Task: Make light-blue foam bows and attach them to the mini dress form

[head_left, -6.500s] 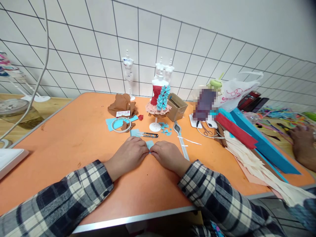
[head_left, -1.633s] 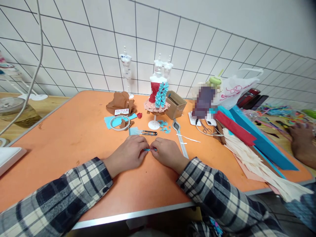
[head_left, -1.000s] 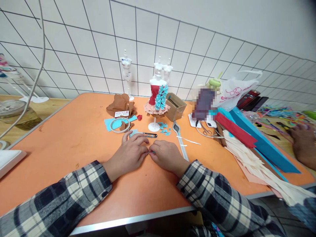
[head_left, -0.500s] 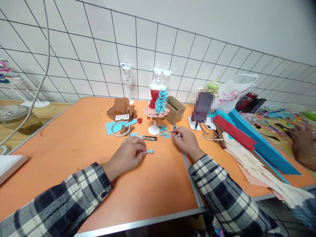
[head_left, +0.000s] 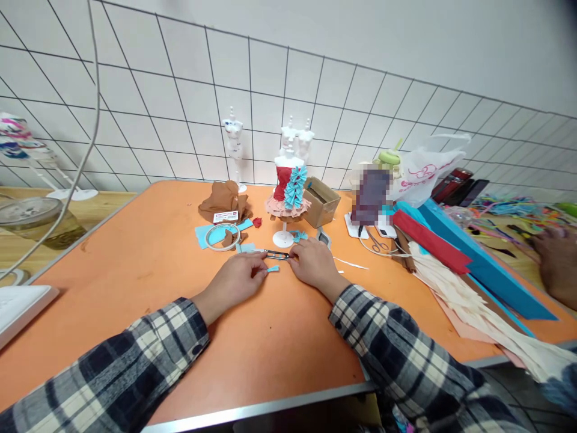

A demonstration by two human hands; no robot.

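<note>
My left hand [head_left: 238,280] rests on the orange table [head_left: 135,270], its fingertips pinched on a small folded blue paper piece [head_left: 272,269]. My right hand [head_left: 312,262] lies just to the right, fingers curled onto the near end of black thread snips [head_left: 274,254] that lie flat on the table. Behind them stands a small white mannequin [head_left: 288,187] in a red top with a blue ruffle and pink skirt. Blue paper scraps [head_left: 298,236] lie by its base.
A tape ring [head_left: 222,236], brown crumpled paper [head_left: 225,198] and a cardboard box [head_left: 321,203] sit behind my hands. Red, blue and cream paper sheets [head_left: 469,264] fill the right side. Another person's hand [head_left: 559,264] is at the far right.
My hands came apart; the left kept the folded blue piece. The right hand reached to the scraps, then came back left onto the thread snips.
</note>
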